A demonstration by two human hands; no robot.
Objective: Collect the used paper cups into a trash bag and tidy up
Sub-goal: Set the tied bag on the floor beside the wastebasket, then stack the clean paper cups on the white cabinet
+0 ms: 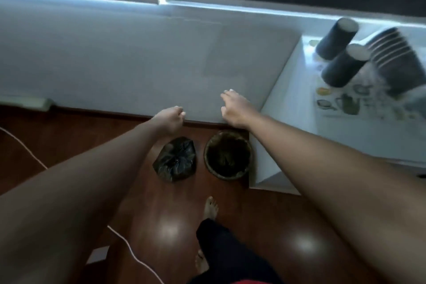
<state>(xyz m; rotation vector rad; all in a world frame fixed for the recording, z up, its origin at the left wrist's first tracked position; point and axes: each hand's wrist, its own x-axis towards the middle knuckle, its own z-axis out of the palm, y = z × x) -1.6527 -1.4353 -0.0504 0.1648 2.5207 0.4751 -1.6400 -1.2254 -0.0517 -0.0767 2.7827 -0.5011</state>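
Two dark paper cups (335,38) and a nested stack (396,57) are seen lying tilted on the white tabletop (292,108), up and to the right of both hands; the right hand (235,108), nothing held in its relaxed grip, is the nearer, while the left hand (171,117) is loosely curled and empty above the tied black trash bag (175,159) on the floor

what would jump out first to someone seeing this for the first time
Two bare arms reach forward, the left hand and right hand empty before the pale wall. Below them on the wood floor sit a tied black trash bag and a bin; dark paper cups stand on the white table at right.
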